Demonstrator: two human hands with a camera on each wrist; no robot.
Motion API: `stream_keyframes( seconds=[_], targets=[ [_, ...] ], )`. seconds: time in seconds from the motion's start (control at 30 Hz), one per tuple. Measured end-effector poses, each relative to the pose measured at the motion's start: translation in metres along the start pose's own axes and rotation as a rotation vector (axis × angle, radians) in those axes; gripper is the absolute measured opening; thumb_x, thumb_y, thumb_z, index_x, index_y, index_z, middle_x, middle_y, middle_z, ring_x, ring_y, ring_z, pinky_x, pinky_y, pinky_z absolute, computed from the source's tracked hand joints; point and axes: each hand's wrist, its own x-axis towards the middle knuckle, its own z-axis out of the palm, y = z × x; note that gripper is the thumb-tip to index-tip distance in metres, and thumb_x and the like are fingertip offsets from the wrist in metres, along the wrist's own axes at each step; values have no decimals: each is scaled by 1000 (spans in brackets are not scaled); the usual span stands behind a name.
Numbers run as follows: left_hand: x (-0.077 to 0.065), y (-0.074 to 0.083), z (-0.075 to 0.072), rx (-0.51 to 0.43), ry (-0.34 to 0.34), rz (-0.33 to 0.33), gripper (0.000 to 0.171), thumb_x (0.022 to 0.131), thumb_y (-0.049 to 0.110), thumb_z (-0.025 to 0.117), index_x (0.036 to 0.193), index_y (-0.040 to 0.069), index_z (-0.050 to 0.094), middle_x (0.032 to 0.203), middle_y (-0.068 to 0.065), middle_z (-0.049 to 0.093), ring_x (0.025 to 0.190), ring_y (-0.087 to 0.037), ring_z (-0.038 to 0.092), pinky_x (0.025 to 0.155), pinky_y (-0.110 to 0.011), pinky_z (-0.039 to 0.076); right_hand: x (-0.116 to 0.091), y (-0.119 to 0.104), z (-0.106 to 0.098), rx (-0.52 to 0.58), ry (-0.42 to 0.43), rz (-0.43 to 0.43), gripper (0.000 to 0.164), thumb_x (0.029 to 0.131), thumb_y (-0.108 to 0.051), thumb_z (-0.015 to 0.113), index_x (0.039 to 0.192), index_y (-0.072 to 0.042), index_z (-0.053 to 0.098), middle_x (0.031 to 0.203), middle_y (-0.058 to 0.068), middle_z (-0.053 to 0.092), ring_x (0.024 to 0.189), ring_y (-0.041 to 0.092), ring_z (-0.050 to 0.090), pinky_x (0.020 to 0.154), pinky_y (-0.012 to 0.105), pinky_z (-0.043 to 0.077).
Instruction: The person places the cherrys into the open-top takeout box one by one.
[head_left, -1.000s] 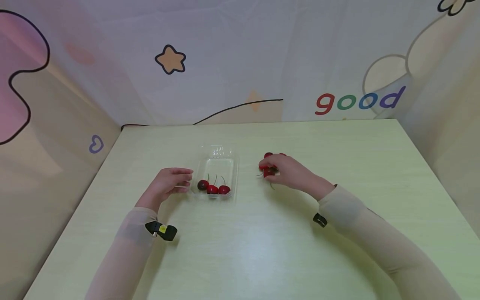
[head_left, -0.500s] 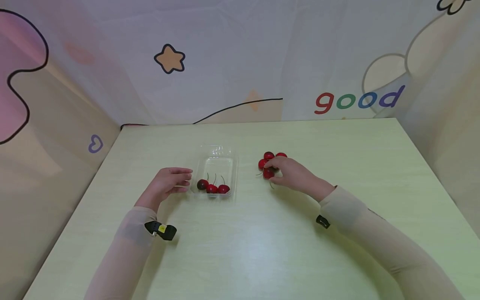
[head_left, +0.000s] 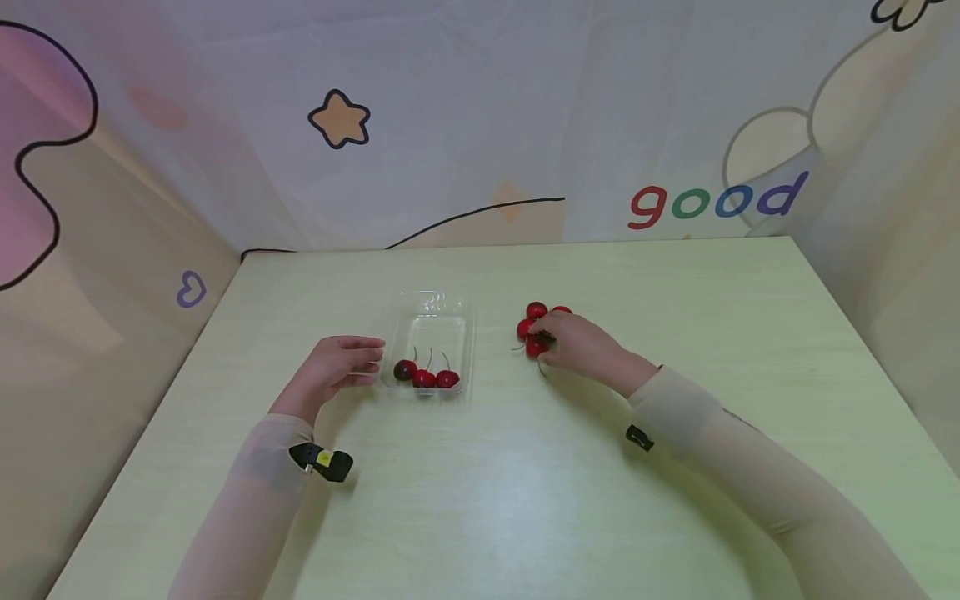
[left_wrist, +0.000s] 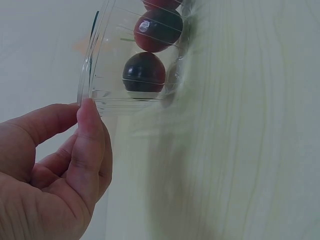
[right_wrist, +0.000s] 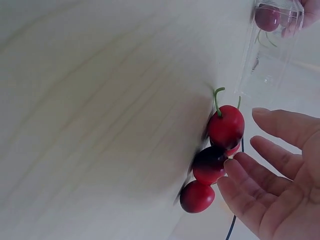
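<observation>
A clear plastic box (head_left: 441, 329) lies on the table left of centre, with dark red cherries (head_left: 424, 378) with green stems at its near end. My left hand (head_left: 337, 367) is at the box's left side; in the left wrist view its thumb and fingers (left_wrist: 89, 117) pinch the rim. Right of the box lies a small group of loose cherries (head_left: 536, 310), partly hidden by my right hand (head_left: 581, 346). In the right wrist view that hand's fingers (right_wrist: 280, 155) are spread and loosely bent beside the cherries, the lower fingertips close to one, with none gripped.
The pale wooden table (head_left: 480, 500) reaches back to a printed cloth backdrop (head_left: 480, 125), with cloth at both sides too. A black wrist device (head_left: 322, 462) hangs under the left sleeve, and another black device (head_left: 640, 437) under the right one.
My right hand has shifted slightly right, off the cherries' left side, so more of them show. The left hand and the box have stayed in place.
</observation>
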Motion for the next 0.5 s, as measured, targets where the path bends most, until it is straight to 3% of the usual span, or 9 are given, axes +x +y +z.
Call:
stream_keyframes(
  seconds=[0.5],
  targets=[
    [0, 0, 1, 1, 12, -17, 44, 106, 18, 57, 146, 3, 54, 145, -22, 57, 99, -14, 62, 75, -15, 58, 5, 0, 5, -22, -35, -10, 39, 93, -8, 74, 130, 1, 67, 133, 18, 67, 123, 33, 60, 108, 46, 53]
  ],
)
